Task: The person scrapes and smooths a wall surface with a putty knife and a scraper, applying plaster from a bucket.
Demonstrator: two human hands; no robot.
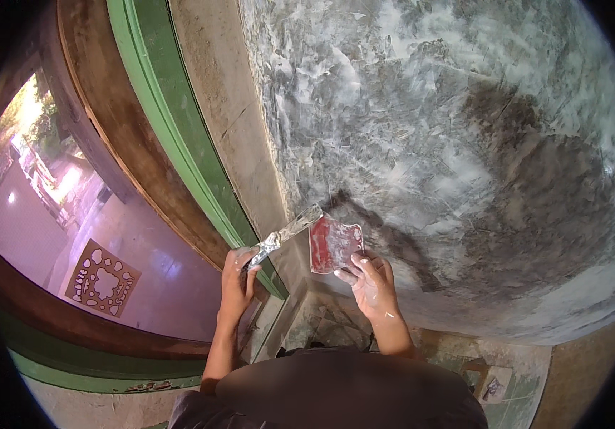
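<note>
View: head camera, looking down at two bare hands in front of a plastered wall.
Left hand: closed around the handle of a narrow metal scraper caked with whitish filler; the blade points up and to the right.
Right hand: gripping the lower right corner of a flat, red, four-sided spreader smeared with white, thumb and fingers pinching its edge.
Tool contact: the scraper's tip lies at the spreader's upper left corner; whether the two touch cannot be told.
Wall: a broad grey surface streaked with white, carrying a darker brownish patch toward the right; both tools are in front of its lower left part.
Wall edge: a bare, beige masonry strip beside a green-painted frame.
Good handling, as judged: the spreader is best pinched firmly so that it does not flex or twist; the scraper is best laid at a low angle and drawn evenly along the face, its edge clear of the right fingertips.
</note>
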